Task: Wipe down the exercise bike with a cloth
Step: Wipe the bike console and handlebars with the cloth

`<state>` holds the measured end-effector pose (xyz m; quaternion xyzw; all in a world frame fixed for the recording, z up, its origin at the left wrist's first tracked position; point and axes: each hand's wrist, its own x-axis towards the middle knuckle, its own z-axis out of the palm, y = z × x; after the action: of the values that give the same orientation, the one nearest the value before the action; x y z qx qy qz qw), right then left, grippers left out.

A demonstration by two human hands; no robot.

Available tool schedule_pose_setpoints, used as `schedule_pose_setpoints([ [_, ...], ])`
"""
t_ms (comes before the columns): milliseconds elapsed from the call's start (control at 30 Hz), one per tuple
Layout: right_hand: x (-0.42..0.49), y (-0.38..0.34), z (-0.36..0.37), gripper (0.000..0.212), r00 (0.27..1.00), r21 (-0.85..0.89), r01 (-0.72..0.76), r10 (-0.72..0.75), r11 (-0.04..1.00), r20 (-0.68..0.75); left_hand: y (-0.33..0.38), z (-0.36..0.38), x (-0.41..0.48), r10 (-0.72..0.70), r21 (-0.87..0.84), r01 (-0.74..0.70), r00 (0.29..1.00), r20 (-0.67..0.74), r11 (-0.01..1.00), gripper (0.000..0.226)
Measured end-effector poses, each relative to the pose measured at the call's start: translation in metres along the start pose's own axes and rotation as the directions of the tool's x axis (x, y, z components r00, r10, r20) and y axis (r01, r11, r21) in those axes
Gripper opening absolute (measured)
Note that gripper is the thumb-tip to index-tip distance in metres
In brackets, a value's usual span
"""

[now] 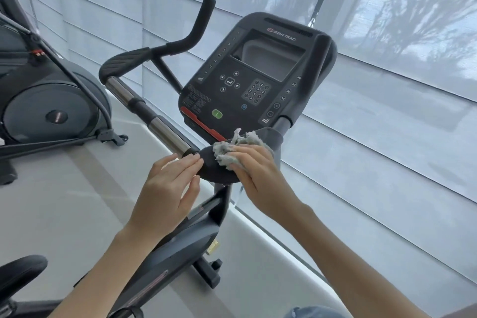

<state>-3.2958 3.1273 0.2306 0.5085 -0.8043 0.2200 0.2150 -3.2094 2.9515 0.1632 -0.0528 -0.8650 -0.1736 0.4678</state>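
The wipe is under way, and by my reading somewhere in the middle. The right hand [254, 170] has its fingers curled over a bunched grey cloth [232, 148] and presses it onto the dark hub [216, 174] at the centre of the frame, just below the console [247, 72]. The left hand [170, 181] holds nothing: its fingers are straight, the tips touching the hub's left edge where the handlebar [144, 108] joins it, probably to steady the bike [185, 242].

What is already clean I cannot tell, since no streaks, damp patches or dust lines show on any part. The console face looks free of smears (though the glare from the blinds [387, 111] behind could hide them). The hub is the part in hand now. If the work runs top to bottom, the handlebar toward the upper left, the frame below centre and the saddle [20, 273] at the lower left corner are likely left — the larger share of the bike. A second machine [51, 111] stands at the left edge, apart from this one.
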Motion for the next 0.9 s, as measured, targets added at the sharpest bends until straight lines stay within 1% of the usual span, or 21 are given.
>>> schedule_pose_setpoints([
  [67,-0.002,-0.003,-0.006,0.024,0.996,0.083,0.069,-0.073,0.994,0.051,0.000,0.000,-0.001,-0.014,0.000,0.014,1.000,0.002,1.000,0.033],
  [100,-0.001,-0.002,-0.011,0.022,0.993,0.158,0.102,-0.109,0.982,0.039,0.000,0.000,-0.001,-0.018,0.003,0.018,1.000,0.004,1.000,0.034],
  [133,0.002,0.001,-0.018,0.022,0.993,0.216,0.121,-0.121,0.969,-0.013,-0.001,0.001,-0.002,-0.021,0.008,0.021,1.000,0.008,1.000,0.034],
  [167,0.008,0.006,-0.024,0.023,0.991,0.236,0.114,-0.094,0.965,-0.094,-0.001,0.001,-0.002,-0.024,0.013,0.024,1.000,0.017,1.000,0.035],
  [200,0.015,0.013,-0.031,0.023,0.984,0.228,0.063,-0.023,0.972,-0.178,-0.001,0.000,-0.002,-0.027,0.018,0.026,0.999,0.030,0.999,0.035],
  [233,0.024,0.022,-0.037,0.021,0.969,0.211,-0.017,0.068,0.977,-0.236,-0.002,0.000,-0.002,-0.028,0.021,0.027,0.999,0.044,0.999,0.036],
  [267,0.032,0.031,-0.041,0.019,0.958,0.191,-0.097,0.144,0.977,-0.247,-0.003,0.000,-0.001,-0.027,0.019,0.026,0.998,0.057,0.999,0.036],
  [300,0.040,0.039,-0.043,0.018,0.958,0.165,-0.163,0.196,0.973,-0.209,-0.004,0.000,-0.001,-0.023,0.015,0.022,0.997,0.069,1.000,0.036],
  [333,0.046,0.046,-0.042,0.019,0.966,0.129,-0.204,0.221,0.970,-0.135,-0.006,-0.001,-0.001,-0.017,0.009,0.016,0.997,0.079,1.000,0.036],
  [367,0.049,0.049,-0.038,0.019,0.976,0.077,-0.206,0.210,0.975,-0.048,-0.008,-0.001,0.000,-0.007,0.003,0.007,0.996,0.086,1.000,0.037],
  [400,0.050,0.050,-0.033,0.018,0.984,0.007,-0.177,0.177,0.984,0.021,-0.011,-0.002,0.000,0.004,-0.003,-0.004,0.996,0.092,1.000,0.037],
  [433,0.050,0.049,-0.026,0.016,0.989,-0.068,-0.132,0.136,0.989,0.052,-0.013,-0.003,0.001,0.016,-0.012,-0.015,0.995,0.098,1.000,0.037],
  [467,0.049,0.047,-0.021,0.016,0.993,-0.128,-0.097,0.104,0.987,0.056,-0.016,-0.004,0.001,0.030,-0.025,-0.027,0.994,0.104,0.999,0.037],
  [500,0.047,0.043,-0.018,0.016,0.994,-0.165,-0.091,0.099,0.982,0.044,-0.019,-0.005,0.001,0.046,-0.040,-0.042,0.993,0.107,0.998,0.037],
  [567,0.040,0.030,-0.013,0.019,0.988,-0.156,-0.146,0.151,0.977,0.020,-0.024,-0.006,0.002,0.091,-0.073,-0.083,0.989,0.114,0.994,0.035],
  [667,0.023,0.003,-0.001,0.021,0.989,-0.122,-0.144,0.148,0.982,0.023,-0.033,-0.009,0.005,0.164,-0.122,-0.149,0.979,0.121,0.981,0.034],
  [767,0.007,-0.027,0.011,0.026,0.981,-0.118,-0.185,0.190,0.976,0.032,-0.043,-0.010,0.008,0.244,-0.165,-0.225,0.964,0.108,0.960,0.033],
  [833,0.004,-0.040,0.011,0.027,0.984,-0.094,-0.165,0.171,0.982,0.058,-0.049,-0.010,0.010,0.288,-0.190,-0.267,0.953,0.092,0.945,0.032],
  [900,0.007,-0.044,0.003,0.023,0.989,0.000,-0.144,0.143,0.990,0.043,-0.054,-0.009,0.011,0.329,-0.213,-0.306,0.941,0.079,0.928,0.032],
])
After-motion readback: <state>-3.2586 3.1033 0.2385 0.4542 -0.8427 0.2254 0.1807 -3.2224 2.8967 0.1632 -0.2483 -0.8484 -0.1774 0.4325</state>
